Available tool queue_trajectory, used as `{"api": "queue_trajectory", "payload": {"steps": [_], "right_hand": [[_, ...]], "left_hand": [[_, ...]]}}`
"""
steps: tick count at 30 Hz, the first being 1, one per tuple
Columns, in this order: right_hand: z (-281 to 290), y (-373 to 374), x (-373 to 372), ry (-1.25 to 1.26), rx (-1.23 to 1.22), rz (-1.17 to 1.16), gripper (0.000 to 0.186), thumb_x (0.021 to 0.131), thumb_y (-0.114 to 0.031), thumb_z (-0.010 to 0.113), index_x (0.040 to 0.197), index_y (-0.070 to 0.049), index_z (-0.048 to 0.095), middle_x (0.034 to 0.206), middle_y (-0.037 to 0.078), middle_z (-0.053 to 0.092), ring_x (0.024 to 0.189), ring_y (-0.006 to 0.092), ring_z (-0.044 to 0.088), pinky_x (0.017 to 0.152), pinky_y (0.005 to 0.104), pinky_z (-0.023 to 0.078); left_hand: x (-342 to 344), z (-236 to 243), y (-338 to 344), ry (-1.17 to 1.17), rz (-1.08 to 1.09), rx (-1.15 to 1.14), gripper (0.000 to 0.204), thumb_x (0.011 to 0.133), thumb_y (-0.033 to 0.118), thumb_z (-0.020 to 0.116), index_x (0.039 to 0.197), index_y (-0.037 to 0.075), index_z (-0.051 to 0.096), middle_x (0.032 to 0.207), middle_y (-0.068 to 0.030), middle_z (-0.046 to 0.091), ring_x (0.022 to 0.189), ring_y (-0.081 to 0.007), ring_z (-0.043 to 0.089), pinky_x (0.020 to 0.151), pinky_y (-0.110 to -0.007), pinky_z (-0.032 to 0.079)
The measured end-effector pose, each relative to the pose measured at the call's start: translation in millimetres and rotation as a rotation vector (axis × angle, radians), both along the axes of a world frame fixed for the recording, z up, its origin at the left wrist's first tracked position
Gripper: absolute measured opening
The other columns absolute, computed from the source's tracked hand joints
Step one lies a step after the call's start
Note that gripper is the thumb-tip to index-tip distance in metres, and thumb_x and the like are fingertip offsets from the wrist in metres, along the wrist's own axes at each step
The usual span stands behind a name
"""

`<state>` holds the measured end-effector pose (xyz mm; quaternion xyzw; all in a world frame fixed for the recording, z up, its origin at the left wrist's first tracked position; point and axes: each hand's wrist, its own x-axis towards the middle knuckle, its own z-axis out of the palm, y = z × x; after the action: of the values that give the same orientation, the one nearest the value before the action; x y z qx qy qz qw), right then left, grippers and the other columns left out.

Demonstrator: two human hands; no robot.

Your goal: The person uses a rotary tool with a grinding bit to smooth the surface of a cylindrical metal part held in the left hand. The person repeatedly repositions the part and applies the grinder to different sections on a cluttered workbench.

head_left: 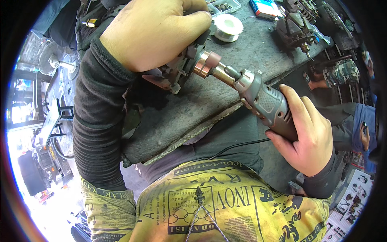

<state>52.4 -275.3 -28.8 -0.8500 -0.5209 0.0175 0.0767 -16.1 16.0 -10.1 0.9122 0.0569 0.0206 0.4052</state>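
My right hand is wrapped round the grey body of a rotary tool, held at a slant. A pinkish cylindrical grinding stone sits at the tool's tip. It lies against or just over the copper commutator of a motor armature, whose shaft runs out below the tool's nose. My left hand is closed over the dark metal motor assembly behind the commutator. Its fingers curl away at the far side, partly hidden. The assembly rests at the bench's near edge.
On the dark bench stand a white wire spool, a clear parts box, a blue-and-white carton and another motor assembly. A black cord crosses my lap. Other people sit at the right, one holding a phone.
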Motion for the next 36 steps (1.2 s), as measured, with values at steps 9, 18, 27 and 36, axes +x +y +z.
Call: {"api": "queue_trajectory", "payload": {"steps": [9,18,27,36], "right_hand": [[-21,-30,6,0.482,0.452,-0.139,0.076,0.081,-0.026,0.083,0.141,0.006,0.051,0.117,0.019,0.068,0.103,0.0258,0.07,0.096,0.0344,0.052],[-81,-90,-8,0.995,0.722,-0.454,0.091,0.069,-0.041,0.091,0.138,0.004,0.052,0.123,0.008,0.063,0.113,0.017,0.06,0.101,0.0326,0.045],[-80,-109,-32,1.212,1.022,-0.329,0.09,0.076,-0.038,0.087,0.142,0.006,0.044,0.101,0.015,0.066,0.078,0.0239,0.069,0.07,0.0369,0.06],[-50,-122,-71,1.068,1.126,-0.157,0.089,0.09,-0.046,0.074,0.147,0.009,0.033,0.095,0.017,0.059,0.072,0.0235,0.066,0.063,0.0383,0.06]], "left_hand": [[9,-36,9,-0.657,-0.052,0.327,0.016,0.089,0.013,0.065,0.095,0.001,0.073,0.078,-0.0168,0.068,0.071,-0.0323,0.069,0.067,-0.038,0.054],[-7,-47,2,-0.698,0.113,0.511,0.016,0.09,0.012,0.068,0.1,-0.001,0.071,0.088,-0.0175,0.067,0.082,-0.0354,0.067,0.076,-0.04,0.053],[-37,-70,-4,-0.745,0.034,0.791,0.047,0.091,0.026,0.073,0.13,0.001,0.063,0.129,-0.0189,0.063,0.12,-0.0397,0.059,0.107,-0.045,0.045],[-32,-101,-6,-0.751,0.217,0.804,0.054,0.096,0.036,0.064,0.141,0.009,0.056,0.142,-0.0129,0.058,0.113,-0.0364,0.062,0.099,-0.044,0.05]]}}
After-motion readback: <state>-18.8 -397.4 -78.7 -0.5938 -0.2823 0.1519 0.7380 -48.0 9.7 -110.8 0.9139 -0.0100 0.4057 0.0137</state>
